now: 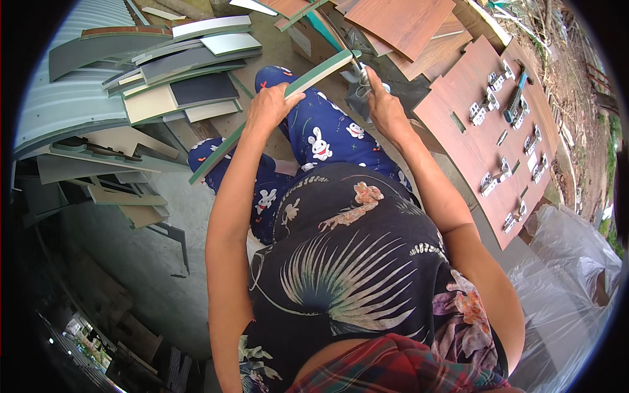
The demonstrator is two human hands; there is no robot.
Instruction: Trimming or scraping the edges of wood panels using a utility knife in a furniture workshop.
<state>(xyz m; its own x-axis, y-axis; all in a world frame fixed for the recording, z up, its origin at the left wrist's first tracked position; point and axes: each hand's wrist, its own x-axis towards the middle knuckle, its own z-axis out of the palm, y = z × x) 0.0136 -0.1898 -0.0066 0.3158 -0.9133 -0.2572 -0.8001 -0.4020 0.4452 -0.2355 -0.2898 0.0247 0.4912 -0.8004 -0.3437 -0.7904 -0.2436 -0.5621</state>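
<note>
Nearest is one dark shirt [373, 196] with leaf and flower print, and beyond it one pair of blue trousers [303, 108] with rabbits on them. Above the legs there is one long strip [321, 72], slanting, pale on its face and green along its edge. The left hand [268, 108] is clamped on this strip, around its middle part, so one end goes down to the left of the hand and the other end rises to the right, toward the right hand [386, 108]. The right hand is closed on one tool [358, 65], with a dark, narrow part just beside the strip's upper end; whether they touch, I cannot tell. Farther to the right lies one brown panel [445, 101], bearing more than six metal hinges [478, 115], whose exact number I cannot count, and one teal and black object [515, 101]. On the left many boards [190, 69] are piled, partly overlapping.
</note>
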